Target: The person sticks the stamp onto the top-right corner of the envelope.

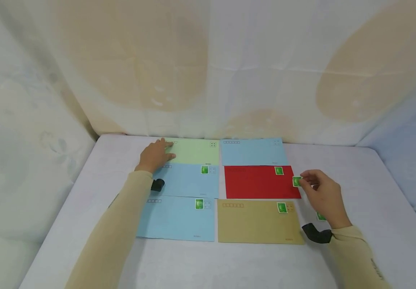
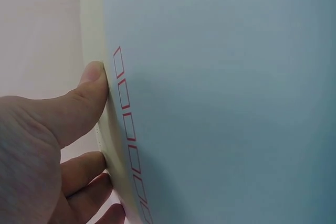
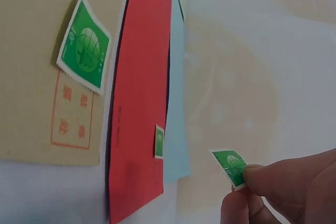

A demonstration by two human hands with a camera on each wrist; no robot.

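Observation:
My left hand lies on the left end of the pale green envelope at the back left, fingers extended across it. Its thumb shows beside the envelope's edge in the left wrist view. My right hand pinches a green postage stamp between thumb and fingers, held by the right edge of the red envelope. That envelope carries a stamp near its top right corner. Another loose stamp lies on the table, partly hidden by the right wrist.
Stamps also sit on the tan envelope, the middle-left blue envelope and the front-left blue envelope. A back-right blue envelope shows no stamp. White cloth covers the table; a patterned curtain hangs behind.

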